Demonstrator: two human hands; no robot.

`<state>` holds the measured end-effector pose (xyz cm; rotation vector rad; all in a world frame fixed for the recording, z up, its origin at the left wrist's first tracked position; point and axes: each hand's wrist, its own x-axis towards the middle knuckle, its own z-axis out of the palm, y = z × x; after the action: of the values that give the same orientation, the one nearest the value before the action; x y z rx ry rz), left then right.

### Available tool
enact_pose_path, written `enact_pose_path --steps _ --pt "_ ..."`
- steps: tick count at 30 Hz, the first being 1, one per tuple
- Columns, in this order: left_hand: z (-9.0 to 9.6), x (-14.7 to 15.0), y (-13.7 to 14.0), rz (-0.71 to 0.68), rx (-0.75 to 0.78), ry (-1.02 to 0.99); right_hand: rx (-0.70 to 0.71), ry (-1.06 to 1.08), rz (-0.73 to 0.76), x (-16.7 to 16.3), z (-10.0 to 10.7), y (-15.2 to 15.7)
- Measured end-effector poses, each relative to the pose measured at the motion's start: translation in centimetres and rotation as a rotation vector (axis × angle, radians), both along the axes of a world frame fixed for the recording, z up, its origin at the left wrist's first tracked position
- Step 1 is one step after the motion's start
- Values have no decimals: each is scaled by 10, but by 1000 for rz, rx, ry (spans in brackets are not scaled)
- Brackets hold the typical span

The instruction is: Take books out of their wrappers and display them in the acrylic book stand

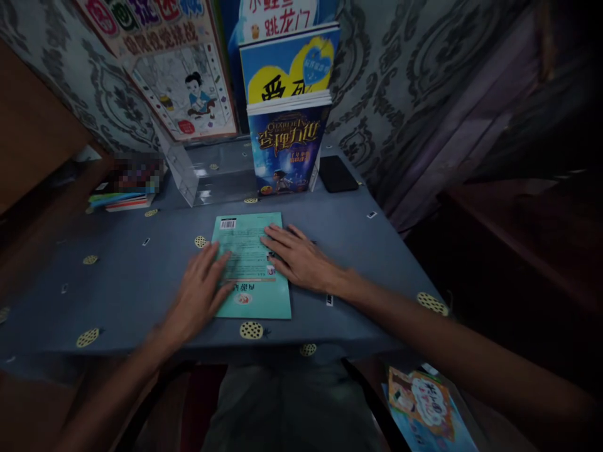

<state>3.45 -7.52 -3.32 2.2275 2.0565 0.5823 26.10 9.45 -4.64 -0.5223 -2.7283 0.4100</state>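
Observation:
A thin teal book [254,301] lies on the table in front of me, its barcode at the far left corner and its printed title upside down to me. My left hand [200,289] rests at the book's left edge, fingers spread and a little blurred. Over the right edge lies my right hand [299,256], flat with fingers stretched out across the cover. Neither hand is closed around anything. Part of the cover's text is hidden under the fingers.
Behind the book, several upright books [289,147] stand in a clear acrylic holder [186,176]. A large picture book [188,81] leans at the back left. A black phone-like slab [338,174] lies right; stacked books [129,202] lie left. More books [426,405] sit below the table's right side.

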Motion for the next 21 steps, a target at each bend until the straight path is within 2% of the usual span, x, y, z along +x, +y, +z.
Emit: enact_pose_path --steps 2,4,8,12,18,21 --pt "-7 -13 -1 132 -22 -29 -1 -27 -7 7 1 -12" --pt "-11 -18 -3 155 -54 -42 5 -43 -14 13 2 -21" --pt "-15 -12 -10 111 -32 -13 24 -61 8 25 0 -35" --pt "-17 2 -32 57 18 61 25 -94 69 46 0 -53" --pt "-19 11 -81 -99 -46 118 13 -102 218 79 9 -81" --pt "-22 7 -97 -156 -105 127 37 -149 227 86 9 -92"
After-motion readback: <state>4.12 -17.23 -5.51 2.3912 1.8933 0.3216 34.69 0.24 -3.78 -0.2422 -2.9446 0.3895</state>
